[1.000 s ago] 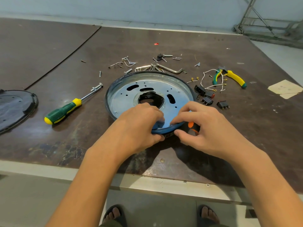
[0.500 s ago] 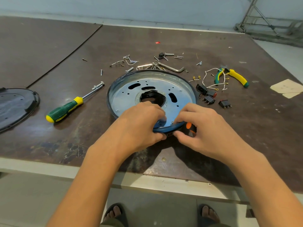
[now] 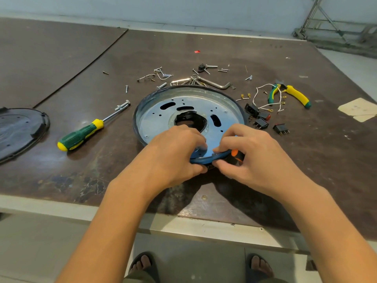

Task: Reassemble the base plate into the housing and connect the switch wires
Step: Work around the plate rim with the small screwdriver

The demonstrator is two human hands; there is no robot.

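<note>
In the centre of the frame one round dark blue housing (image 3: pixel 137 111) lies flat on the brown table (image 3: pixel 61 58), and one silver base plate (image 3: pixel 155 121) sits inside its rim. The plate has one big hole in the middle and three long slots around it.

Both hands are at the near edge of the housing. The left hand (image 3: pixel 175 152) has its fingers curled over the rim and its thumb under it, so it grips the edge. The right hand (image 3: pixel 255 158) pinches the same rim, fingers on top and thumb below. One small orange part (image 3: pixel 234 153) shows between the right fingers; what it is I cannot tell.

Right of the housing lie four black switches (image 3: pixel 281 128), close together, with thin white wires (image 3: pixel 263 94) just above them and one pair of green-yellow pliers (image 3: pixel 293 94). Left of the housing lies one green-yellow screwdriver (image 3: pixel 81 135). At the left edge one black cover (image 3: pixel 18 129) is partly visible. Above the housing are one hex key (image 3: pixel 216 83) and many loose screws, too small to count.
</note>
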